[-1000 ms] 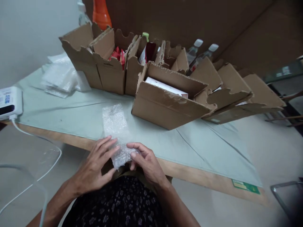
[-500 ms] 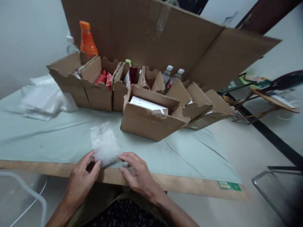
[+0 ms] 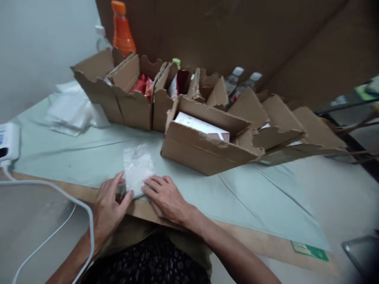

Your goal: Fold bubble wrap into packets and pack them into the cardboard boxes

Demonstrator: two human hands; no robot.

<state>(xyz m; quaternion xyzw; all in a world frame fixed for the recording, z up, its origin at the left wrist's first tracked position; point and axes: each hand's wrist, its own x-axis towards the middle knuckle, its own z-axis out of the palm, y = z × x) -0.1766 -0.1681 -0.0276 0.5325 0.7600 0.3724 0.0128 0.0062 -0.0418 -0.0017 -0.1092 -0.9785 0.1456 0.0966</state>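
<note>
A small bubble wrap bag [image 3: 137,165] lies flat on the pale green cloth near the table's front edge. At its left side rests my left hand [image 3: 111,199], thumb and fingers apart, fingertips by the bag's lower left edge. My right hand [image 3: 166,197] lies over the bag's lower right corner, fingers stretched out and touching it. Neither hand grips the bag. Whether anything is inside the bag, I cannot tell.
Behind stand several cut cardboard boxes [image 3: 207,152], the front one holding a white box [image 3: 201,126]. A stack of clear plastic bags [image 3: 71,108] lies at the left. An orange bottle [image 3: 122,33] stands at the back. A white power strip [image 3: 8,142] with a cable sits at far left.
My right hand has moved onto the bag's lower right corner, its fingers now lying flatter. My left hand stays beside the bag. The camera view has shifted, bringing the power strip into sight.
</note>
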